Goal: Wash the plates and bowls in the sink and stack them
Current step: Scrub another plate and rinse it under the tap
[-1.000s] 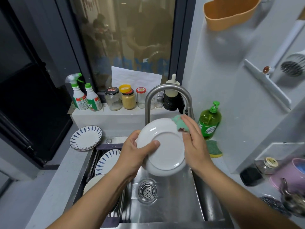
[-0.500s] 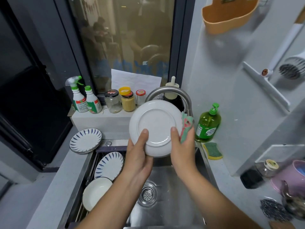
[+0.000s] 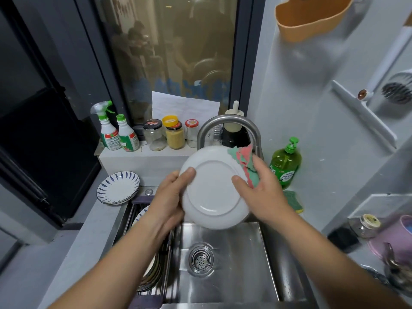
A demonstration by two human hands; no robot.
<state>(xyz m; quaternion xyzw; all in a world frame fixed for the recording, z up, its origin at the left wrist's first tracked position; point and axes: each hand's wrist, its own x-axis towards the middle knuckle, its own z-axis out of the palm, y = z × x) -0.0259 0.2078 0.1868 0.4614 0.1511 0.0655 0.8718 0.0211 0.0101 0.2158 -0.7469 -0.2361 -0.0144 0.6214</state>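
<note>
A person stands at a steel sink (image 3: 223,284), holding one white plate (image 3: 214,188) above it and wiping it with a cloth.

The basin is bare around its drain, and no water can be seen running from the curved tap (image 3: 227,126) just behind the plate. The plate is tilted up with its underside toward the viewer. The left hand (image 3: 169,197) grips its left rim, thumb across the back. The right hand (image 3: 263,192) holds the right rim, pressing a green and pink cloth (image 3: 243,161) against the upper edge. This looks like the scrubbing step. Next would likely be a rinse, then stacking, perhaps on the blue-patterned plates (image 3: 118,188) on the counter at left. More dishes sit in a rack (image 3: 156,264) under the left arm.
</note>
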